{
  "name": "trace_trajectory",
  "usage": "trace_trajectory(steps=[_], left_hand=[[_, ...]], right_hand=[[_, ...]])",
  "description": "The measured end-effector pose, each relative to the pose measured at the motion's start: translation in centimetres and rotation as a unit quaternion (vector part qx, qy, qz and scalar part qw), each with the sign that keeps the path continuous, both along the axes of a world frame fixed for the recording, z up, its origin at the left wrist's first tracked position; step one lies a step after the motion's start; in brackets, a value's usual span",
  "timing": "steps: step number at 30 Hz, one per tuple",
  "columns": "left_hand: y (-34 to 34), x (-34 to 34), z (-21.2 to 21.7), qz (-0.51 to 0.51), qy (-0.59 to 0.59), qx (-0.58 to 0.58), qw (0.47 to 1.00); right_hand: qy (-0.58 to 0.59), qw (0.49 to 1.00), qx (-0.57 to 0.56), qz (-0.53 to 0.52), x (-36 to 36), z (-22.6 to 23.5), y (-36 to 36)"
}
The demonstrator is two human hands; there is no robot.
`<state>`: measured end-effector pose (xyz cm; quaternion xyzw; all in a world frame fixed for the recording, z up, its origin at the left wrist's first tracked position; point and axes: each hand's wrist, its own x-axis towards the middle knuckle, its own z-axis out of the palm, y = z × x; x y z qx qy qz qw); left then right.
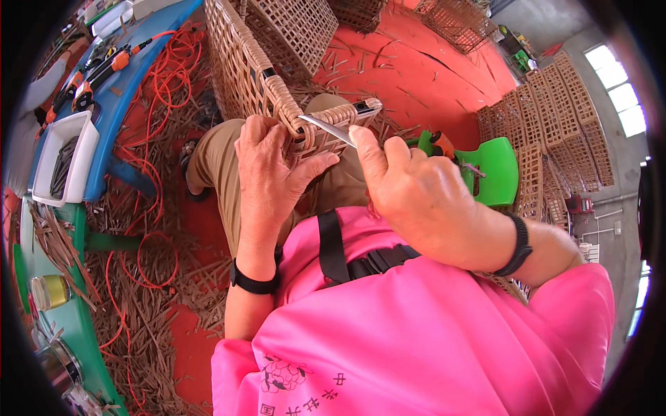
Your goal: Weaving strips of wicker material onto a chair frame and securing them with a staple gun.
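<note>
Along the basket rim [338, 113], left fingers [257, 132] bend, hold unclear, while right fingers [397, 150] clench a blade [331, 131]; wrapping [282, 98] looks mostly done, some frame [365, 107] bare.

A basket workshop: woven baskets [565, 125] stand stacked near a grey wall [628, 170]; loose strips [146, 340] litter the red floor [423, 90]; power tools [119, 61] lie on a blue table [128, 97].

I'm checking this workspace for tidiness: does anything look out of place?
Yes: beside the blue table, loose brown strips litter the red floor, strewn rather than gathered, and an orange cord lies among them in tangled loops.
</note>
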<state>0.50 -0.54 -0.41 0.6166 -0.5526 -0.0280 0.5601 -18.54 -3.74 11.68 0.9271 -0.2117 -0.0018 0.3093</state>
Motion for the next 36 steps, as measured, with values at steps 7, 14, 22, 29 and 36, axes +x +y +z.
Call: trace_trajectory(steps=[7,14,22,29,36], left_hand=[[-0.5,-0.2,-0.2,0.019,-0.018,-0.028,0.999],[-1.1,-0.3,-0.5,0.059,-0.042,-0.055,0.996],[-1.1,-0.2,-1.2,0.028,0.038,-0.022,0.999],[-0.9,-0.3,-1.5,0.089,-0.09,-0.073,0.989],[-0.5,-0.6,-1.8,0.075,-0.057,-0.041,0.995]], right_hand=[[-0.124,0.992,0.001,0.02,-0.1,-3.9,-0.5],[-0.201,0.964,0.169,-0.034,0.1,-4.6,0.0],[-0.251,0.921,0.296,-0.032,-1.5,-3.5,-0.9],[-0.269,0.886,0.376,0.028,-1.9,-1.7,-2.2],[-0.27,0.854,0.441,0.048,-2.5,-1.7,-3.5]])
